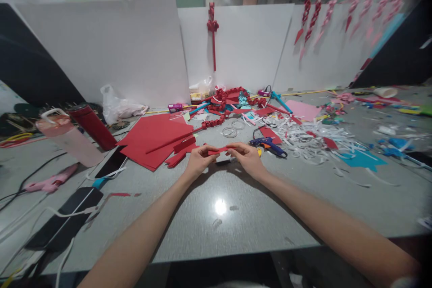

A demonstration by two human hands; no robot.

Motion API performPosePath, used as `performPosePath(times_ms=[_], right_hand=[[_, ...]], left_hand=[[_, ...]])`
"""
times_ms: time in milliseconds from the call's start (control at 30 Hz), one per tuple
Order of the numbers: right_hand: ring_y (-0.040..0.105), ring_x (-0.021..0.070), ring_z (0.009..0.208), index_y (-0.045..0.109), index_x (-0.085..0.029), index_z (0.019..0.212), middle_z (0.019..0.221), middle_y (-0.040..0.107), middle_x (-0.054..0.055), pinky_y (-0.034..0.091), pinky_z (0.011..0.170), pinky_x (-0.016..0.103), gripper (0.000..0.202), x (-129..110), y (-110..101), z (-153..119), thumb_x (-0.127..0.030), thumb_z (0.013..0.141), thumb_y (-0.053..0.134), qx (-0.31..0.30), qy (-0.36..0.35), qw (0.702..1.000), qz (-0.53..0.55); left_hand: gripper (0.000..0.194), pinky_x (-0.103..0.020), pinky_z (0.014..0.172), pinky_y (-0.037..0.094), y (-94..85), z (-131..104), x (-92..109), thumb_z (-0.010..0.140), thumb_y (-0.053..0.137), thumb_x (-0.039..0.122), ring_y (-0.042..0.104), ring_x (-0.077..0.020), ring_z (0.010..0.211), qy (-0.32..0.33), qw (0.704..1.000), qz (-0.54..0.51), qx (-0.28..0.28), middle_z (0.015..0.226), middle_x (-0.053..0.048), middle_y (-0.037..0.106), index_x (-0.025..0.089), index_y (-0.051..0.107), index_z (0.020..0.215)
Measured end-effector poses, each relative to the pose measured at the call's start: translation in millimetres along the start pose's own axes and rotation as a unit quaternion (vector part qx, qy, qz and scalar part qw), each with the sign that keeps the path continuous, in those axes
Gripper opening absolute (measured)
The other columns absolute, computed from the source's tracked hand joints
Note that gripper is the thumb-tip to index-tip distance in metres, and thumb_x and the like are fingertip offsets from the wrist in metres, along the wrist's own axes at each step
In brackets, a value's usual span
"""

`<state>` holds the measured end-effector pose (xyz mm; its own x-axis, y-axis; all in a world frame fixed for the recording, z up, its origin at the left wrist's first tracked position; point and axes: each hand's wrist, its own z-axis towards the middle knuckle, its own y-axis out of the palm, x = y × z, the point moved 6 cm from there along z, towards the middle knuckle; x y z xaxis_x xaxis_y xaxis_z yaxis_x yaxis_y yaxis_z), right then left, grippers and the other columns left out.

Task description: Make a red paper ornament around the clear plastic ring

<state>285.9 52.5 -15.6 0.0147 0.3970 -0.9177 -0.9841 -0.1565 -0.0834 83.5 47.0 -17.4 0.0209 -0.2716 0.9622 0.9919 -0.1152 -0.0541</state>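
Between my two hands a narrow red paper strip is stretched just above the grey table. My left hand pinches its left end, and my right hand pinches the right end. Under the strip lies a small dark object whose kind I cannot make out. Left of my left hand are folded red paper pieces and a stack of large red sheets. A blue glue gun rests just beyond my right hand. Rings of clear tape or wire lie behind the hands.
White paper shreds are heaped at the right, near a teal paper piece. A pink bottle, a red flask, a pink glue gun and a black power bank with cables stand or lie left. White boards rise behind.
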Motion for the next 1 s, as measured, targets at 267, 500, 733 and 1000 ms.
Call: performPosePath(times_ms=[267,500,733,1000], right_hand=[[0.077,0.0235,0.081,0.085,-0.022,0.095,0.087,0.083,0.007,0.061,0.075,0.035,0.034,-1.3,1.7,0.5,-0.054,0.088,0.081,0.013,0.009,1.0,-0.01],[0.076,0.0225,0.079,0.086,-0.021,0.094,0.086,0.084,0.007,0.058,0.072,0.033,0.034,1.2,1.0,2.3,-0.053,0.085,0.084,0.015,0.028,0.999,0.01],[0.076,0.0217,0.079,0.087,-0.02,0.098,0.087,0.084,0.007,0.059,0.075,0.033,0.033,-4.8,7.6,-0.7,-0.051,0.088,0.08,-0.04,0.034,0.999,0.001],[0.073,0.0224,0.073,0.088,-0.023,0.088,0.084,0.083,0.006,0.058,0.069,0.033,0.035,-2.6,1.0,2.5,-0.056,0.088,0.079,-0.006,0.022,0.999,-0.025]], left_hand=[[0.043,-0.027,0.06,0.048,-7.2,4.9,-5.1,0.078,0.087,0.056,0.064,-0.0151,0.061,0.012,1.0,0.024,0.017,0.067,-0.005,0.073,0.014,0.083,0.086],[0.038,-0.028,0.066,0.051,-13.3,5.9,3.1,0.077,0.089,0.053,0.066,-0.0163,0.064,0.02,0.999,0.026,0.023,0.067,-0.005,0.073,0.015,0.084,0.083],[0.039,-0.031,0.066,0.056,-8.1,3.8,3.1,0.074,0.092,0.053,0.067,-0.0173,0.065,0.004,1.0,0.008,-0.012,0.072,-0.007,0.076,0.015,0.085,0.084],[0.039,-0.035,0.072,0.06,-7.2,2.7,4.0,0.074,0.093,0.051,0.071,-0.0199,0.075,-0.007,1.0,0.014,-0.024,0.088,-0.011,0.081,0.016,0.084,0.088]])
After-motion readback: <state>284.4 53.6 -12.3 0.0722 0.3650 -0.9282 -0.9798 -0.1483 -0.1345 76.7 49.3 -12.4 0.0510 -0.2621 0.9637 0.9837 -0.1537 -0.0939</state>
